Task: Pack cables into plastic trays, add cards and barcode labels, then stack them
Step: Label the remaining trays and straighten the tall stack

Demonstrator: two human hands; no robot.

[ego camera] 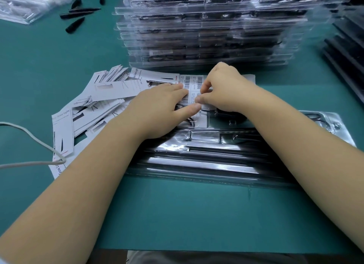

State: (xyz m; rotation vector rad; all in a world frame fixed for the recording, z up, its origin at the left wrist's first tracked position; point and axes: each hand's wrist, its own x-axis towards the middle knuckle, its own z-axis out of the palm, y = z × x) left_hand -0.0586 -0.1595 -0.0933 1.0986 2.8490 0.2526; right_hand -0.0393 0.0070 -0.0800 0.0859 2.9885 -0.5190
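Note:
A clear plastic tray [226, 161] holding black cables and bars lies on the green table in front of me. Beyond its far edge lies a white sheet of barcode labels [192, 80]. My left hand [163, 106] rests flat with straight fingers on the sheet's left part, thumb stretched toward the right hand. My right hand [222, 88] curls over the sheet and pinches a barcode label between thumb and fingertips. A loose pile of white printed cards [102, 102] spreads to the left. A tall stack of packed trays [212, 31] stands behind the sheet.
Several black pointed parts [78, 13] lie at the back left beside a heap of clear plastic [27, 1]. A grey cord [33, 143] curves in from the left edge. Dark stacked trays [346, 47] stand at the right edge.

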